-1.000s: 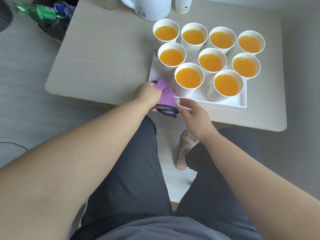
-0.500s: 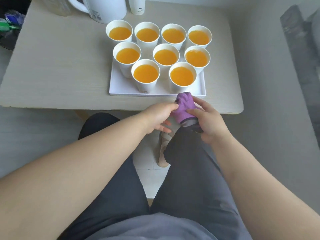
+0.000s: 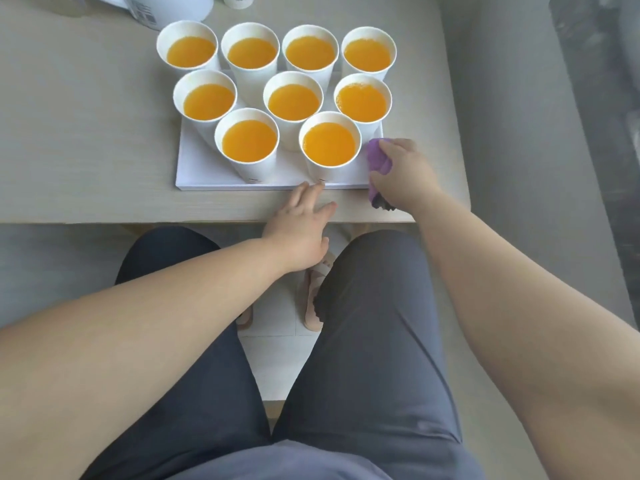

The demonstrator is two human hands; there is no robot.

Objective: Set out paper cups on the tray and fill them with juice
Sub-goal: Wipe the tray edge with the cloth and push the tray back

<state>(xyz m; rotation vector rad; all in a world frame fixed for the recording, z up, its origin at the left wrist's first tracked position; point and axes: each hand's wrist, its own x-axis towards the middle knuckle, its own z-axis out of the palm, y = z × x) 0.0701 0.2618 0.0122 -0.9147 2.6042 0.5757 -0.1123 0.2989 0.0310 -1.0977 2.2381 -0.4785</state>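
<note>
On the pale wood-grain table (image 3: pixel 86 133), nine round white paper cups (image 3: pixel 254 169) are standing on one flat rectangular tray (image 3: pixel 194 168), all holding orange juice (image 3: pixel 329 143). The right hand (image 3: pixel 401 174) is gripping a crumpled purple cloth (image 3: pixel 377 159) at the tray's near right corner; the left hand (image 3: pixel 298 230) is resting slack-fingered at its front edge.

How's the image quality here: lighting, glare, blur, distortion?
Head view: soft, even light, no glare on the juice, shadows faint on the table; head view again, wide-angle lens swells the forearms at the bottom; right hand gripping the cloth looks slightly soft, left hand too; kettle cropped at the top edge.
</note>
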